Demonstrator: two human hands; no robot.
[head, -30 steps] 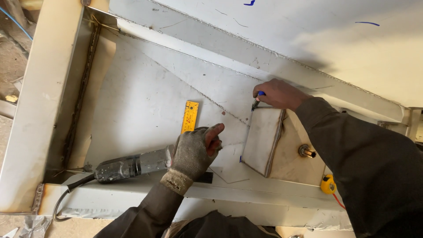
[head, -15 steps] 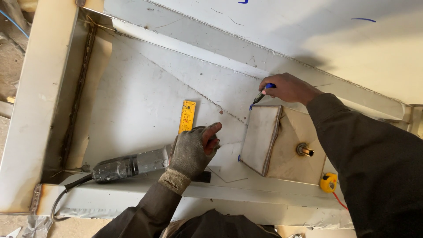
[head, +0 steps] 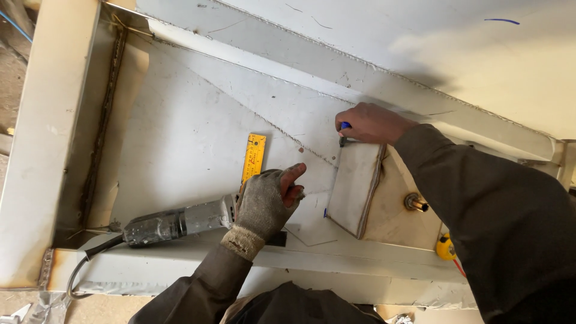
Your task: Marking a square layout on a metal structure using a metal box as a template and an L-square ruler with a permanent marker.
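At the far left a pale metal frame rail (head: pixel 45 138) runs up the view, with a dark rough weld seam (head: pixel 102 129) beside it. Below, a grey angle grinder (head: pixel 174 223) lies on the lower beam (head: pixel 336 258), its black cable (head: pixel 84 264) trailing off to the left. Its front end is hidden behind the left hand (head: pixel 264 204), which wears a worn grey glove with bare fingertips; this hand lies loosely open, palm down, on the white sheet-metal panel (head: pixel 180 132), gripping nothing, thumb pointing up. Just above it a yellow ruler (head: pixel 254 157) lies on the panel, its lower end covered by the glove. Further right a small boxy metal piece (head: pixel 357 189) stands on the panel, with a brass fitting (head: pixel 415 203) on its side. The bare right hand (head: pixel 369 123) is curled round a blue-capped marker (head: pixel 344 133), tip at the box's upper left corner. The dark sleeve (head: pixel 480 204) covers what lies beyond; a yellow tape measure (head: pixel 445 247) peeks out beneath it
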